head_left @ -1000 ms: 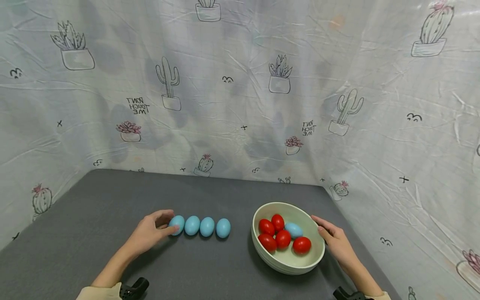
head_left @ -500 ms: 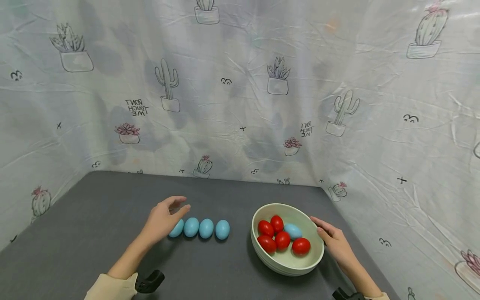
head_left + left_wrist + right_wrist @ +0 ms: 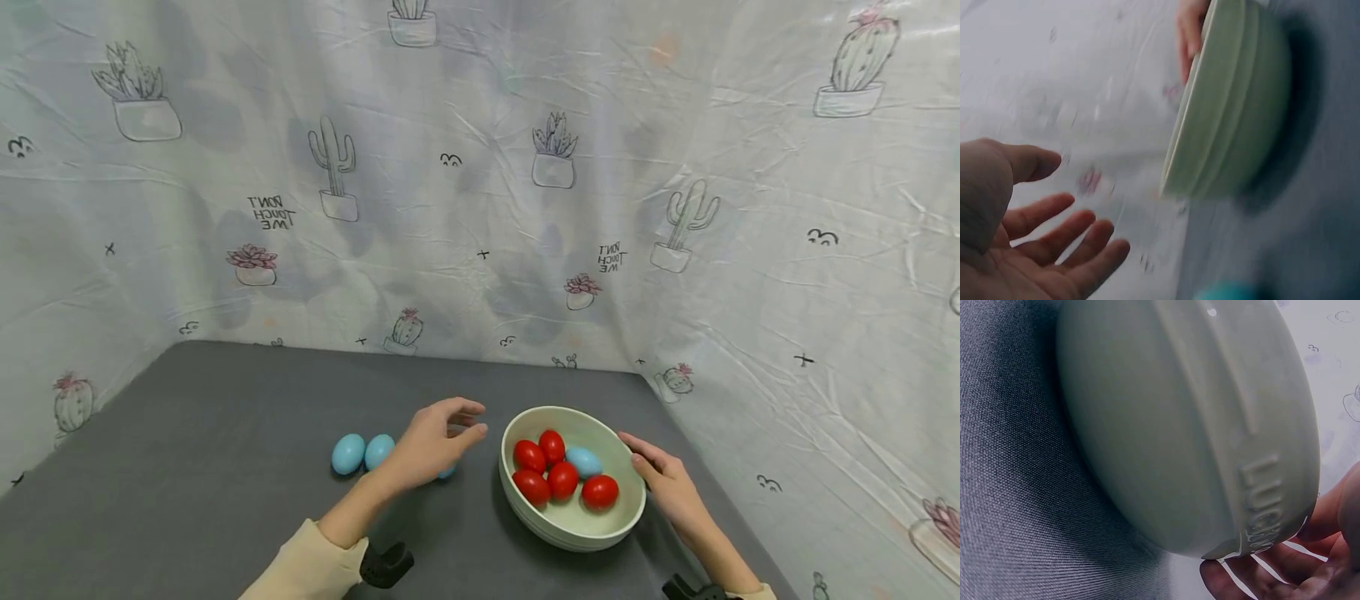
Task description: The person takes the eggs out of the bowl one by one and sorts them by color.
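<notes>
My left hand is over the right part of a row of blue eggs on the grey table, fingers loosely spread and nothing in them. At the row's left end, two blue eggs show fully; a sliver of another blue egg peeks out under the hand, and the rest is hidden. A pale green bowl stands to the right, holding several red eggs and one blue egg. My right hand holds the bowl's right side, thumb at the rim and fingers along the outer wall.
The grey table ends at a pale curtain printed with cactus drawings, behind and on both sides. A strip of tabletop lies between the egg row and the bowl. Each wrist wears a black strap device.
My left hand has lifted off the leftmost blue egg and swept right above the row toward the bowl, with nothing in it. The right hand and bowl stay in place.
</notes>
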Demonstrator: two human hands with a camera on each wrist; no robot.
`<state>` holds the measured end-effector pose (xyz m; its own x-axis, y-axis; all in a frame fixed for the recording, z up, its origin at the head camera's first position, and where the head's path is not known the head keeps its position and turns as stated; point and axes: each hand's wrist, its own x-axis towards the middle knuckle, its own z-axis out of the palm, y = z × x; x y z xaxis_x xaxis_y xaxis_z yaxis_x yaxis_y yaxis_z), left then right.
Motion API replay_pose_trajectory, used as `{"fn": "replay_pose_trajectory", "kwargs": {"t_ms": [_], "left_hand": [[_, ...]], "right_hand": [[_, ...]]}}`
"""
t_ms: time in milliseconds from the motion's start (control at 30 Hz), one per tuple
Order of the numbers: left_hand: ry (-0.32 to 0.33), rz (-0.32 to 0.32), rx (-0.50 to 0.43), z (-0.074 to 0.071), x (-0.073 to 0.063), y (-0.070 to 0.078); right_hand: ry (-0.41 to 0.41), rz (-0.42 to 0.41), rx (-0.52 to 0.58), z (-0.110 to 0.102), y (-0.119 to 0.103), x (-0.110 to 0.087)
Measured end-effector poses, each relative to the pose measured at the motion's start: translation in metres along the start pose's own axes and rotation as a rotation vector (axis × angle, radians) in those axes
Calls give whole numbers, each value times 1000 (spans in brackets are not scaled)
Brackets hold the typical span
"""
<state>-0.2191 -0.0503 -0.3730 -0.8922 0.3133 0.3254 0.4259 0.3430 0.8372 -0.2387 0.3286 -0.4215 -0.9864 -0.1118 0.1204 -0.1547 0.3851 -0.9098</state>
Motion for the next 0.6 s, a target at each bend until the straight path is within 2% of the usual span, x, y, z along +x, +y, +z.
{"fn": "replay_pose_trajectory", "kwargs": {"t_ms": [67,200,367,600], "left_hand": [[-75,34,-28,15,8,6],[-174,30,-64,43,27,15],[-225,0,-95,71,45,20],[-300,-92,-259,100,64,16]], "right_hand": [[1,-3,-6,1,0,1],[-2,-9,-2,2,1,2],[4,-19,4,1,1,2],[-6,-24,6,1,0,1]]}}
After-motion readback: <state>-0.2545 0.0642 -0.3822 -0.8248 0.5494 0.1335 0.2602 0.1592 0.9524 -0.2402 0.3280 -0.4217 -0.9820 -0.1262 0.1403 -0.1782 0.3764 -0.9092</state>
